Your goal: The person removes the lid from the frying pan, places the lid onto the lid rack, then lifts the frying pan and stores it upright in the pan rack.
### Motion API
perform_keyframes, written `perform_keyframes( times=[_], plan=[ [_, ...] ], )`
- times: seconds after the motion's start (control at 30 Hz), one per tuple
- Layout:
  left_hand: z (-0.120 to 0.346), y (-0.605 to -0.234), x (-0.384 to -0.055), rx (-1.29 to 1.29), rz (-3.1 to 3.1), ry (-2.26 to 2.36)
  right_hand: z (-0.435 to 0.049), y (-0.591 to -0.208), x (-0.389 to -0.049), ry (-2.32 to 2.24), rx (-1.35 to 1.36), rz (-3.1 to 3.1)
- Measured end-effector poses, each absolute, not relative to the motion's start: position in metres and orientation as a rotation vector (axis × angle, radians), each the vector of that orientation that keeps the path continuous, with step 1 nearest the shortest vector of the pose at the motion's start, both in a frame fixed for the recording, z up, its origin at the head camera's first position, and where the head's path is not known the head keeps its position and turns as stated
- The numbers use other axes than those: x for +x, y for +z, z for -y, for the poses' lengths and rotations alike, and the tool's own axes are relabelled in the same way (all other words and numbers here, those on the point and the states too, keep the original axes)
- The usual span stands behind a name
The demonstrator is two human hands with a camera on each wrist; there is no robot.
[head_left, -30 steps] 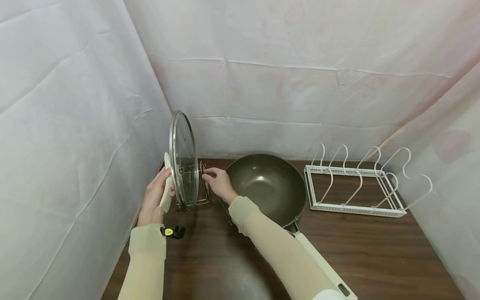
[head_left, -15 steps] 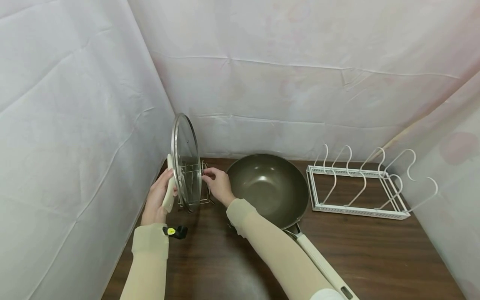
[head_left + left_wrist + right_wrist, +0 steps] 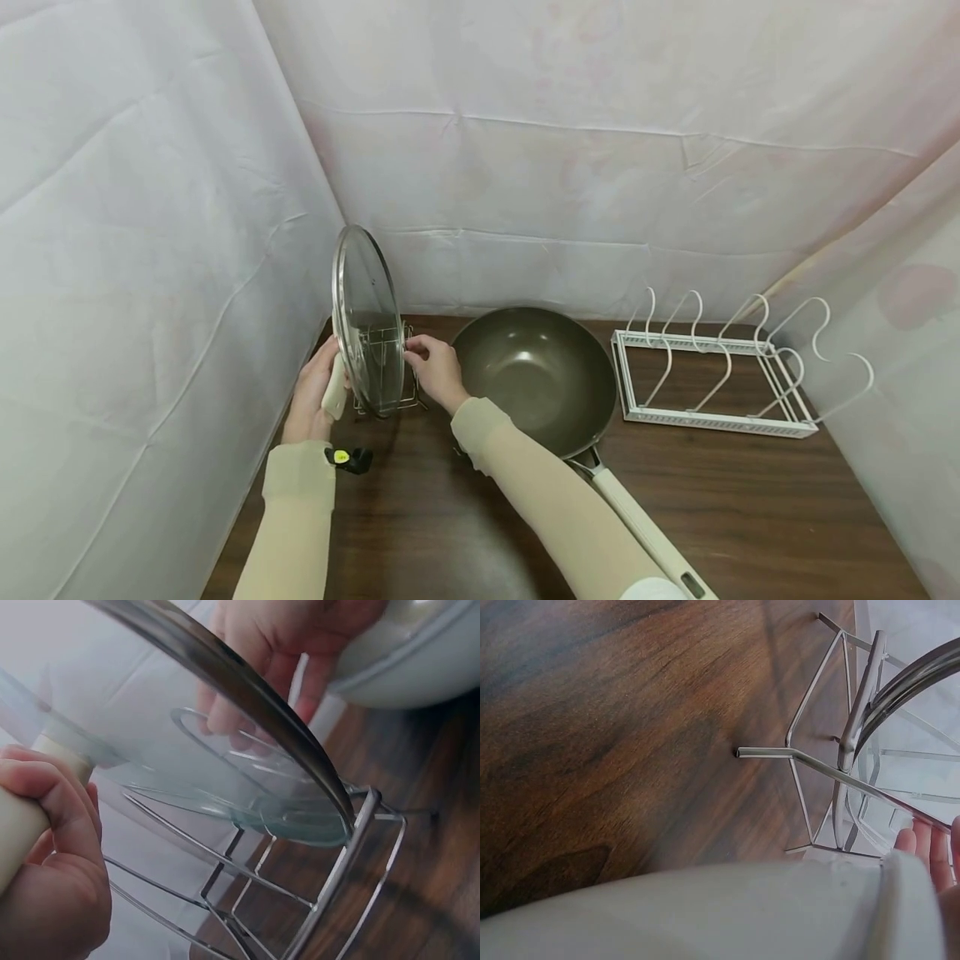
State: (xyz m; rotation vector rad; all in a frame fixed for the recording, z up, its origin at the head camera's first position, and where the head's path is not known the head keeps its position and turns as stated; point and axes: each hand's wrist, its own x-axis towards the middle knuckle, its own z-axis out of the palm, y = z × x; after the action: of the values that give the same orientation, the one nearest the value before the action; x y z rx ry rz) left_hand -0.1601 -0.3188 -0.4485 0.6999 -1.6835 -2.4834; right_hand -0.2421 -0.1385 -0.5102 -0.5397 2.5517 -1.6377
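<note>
My left hand (image 3: 306, 404) grips the cream handle (image 3: 334, 392) of a round glass lid (image 3: 367, 283) with a metal rim, held on edge, its top leaning left in the head view. The lid's lower rim sits down in a wire lid rack (image 3: 332, 877), right at a bar of it in the left wrist view. My right hand (image 3: 438, 371) reaches over the wok's left side and pinches a wire of the rack near its right end. In the right wrist view its fingers (image 3: 922, 844) lie along that wire. Much of the rack shows only through the glass.
A dark wok (image 3: 532, 375) stands right beside the rack, its long cream handle (image 3: 637, 521) pointing toward me under my right forearm. Further right is a white rack (image 3: 720, 421) with several curved dividers. White cloth walls (image 3: 495, 192) enclose the wooden table (image 3: 420, 517).
The lid has tilted, its top edge moving slightly left, and more of its glass face shows. My left hand turned with it. The right hand stays at the rack.
</note>
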Motion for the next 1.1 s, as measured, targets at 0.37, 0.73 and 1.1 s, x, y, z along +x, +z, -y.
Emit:
perform_keyframes(
  times=[0.37,0.73,1.1],
  plan=[
    [0.325,-0.449,-0.166,0.606,1.734,-2.447,0.139,-0.509,-0.241,-1.641,-0.577,-2.544],
    [0.34,-0.454,-0.166,0.517,1.906,-2.36,0.139,-0.51,-0.241,-1.637,-0.563,-2.558],
    [0.338,-0.431,-0.157,0.501,2.038,-2.237,0.139,-0.509,-0.241,-1.663,-0.575,-2.547]
  ],
)
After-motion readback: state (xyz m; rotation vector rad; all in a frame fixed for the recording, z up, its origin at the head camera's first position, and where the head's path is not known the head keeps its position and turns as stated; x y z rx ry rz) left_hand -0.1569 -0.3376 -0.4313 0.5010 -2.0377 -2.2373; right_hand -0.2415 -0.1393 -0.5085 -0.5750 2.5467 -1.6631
